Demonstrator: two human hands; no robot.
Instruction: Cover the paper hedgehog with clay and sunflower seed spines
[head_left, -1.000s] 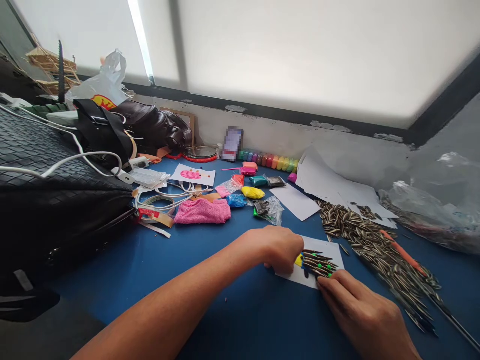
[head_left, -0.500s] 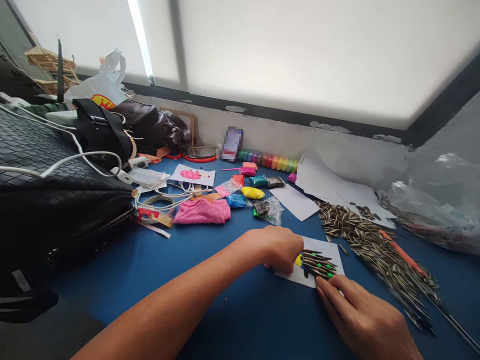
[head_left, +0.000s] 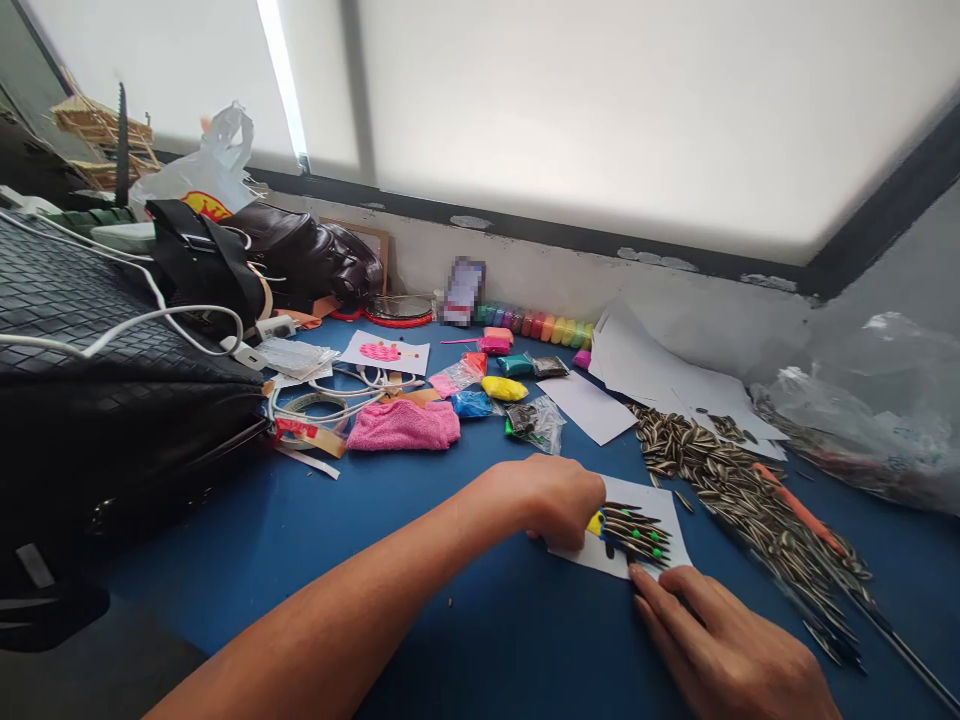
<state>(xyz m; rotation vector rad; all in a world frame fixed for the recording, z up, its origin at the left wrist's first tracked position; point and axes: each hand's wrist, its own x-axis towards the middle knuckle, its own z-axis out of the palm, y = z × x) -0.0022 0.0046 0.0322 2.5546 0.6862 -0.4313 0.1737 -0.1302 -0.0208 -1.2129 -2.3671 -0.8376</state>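
On the blue tabletop lies a white paper card bearing a hedgehog-like picture. Its spines are striped sunflower seeds with green dots among them, and a yellow clay part shows at its left. My left hand is curled over the card's left end; its fingertips are hidden behind the hand. From the lower right, my right hand reaches the card's near edge with fingers drawn together. Their tips meet a small dark piece beside a black clay leg; what they pinch is unclear.
A loose seed pile with an orange-handled tool spreads at the right. Clay packets, a pink cloth and a pink picture card lie beyond the hands. A black bag stands at left, paper sheets behind.
My right hand has shifted slightly down, uncovering a little more of the card's near edge. The left hand stays almost where it was, still curled on the card.
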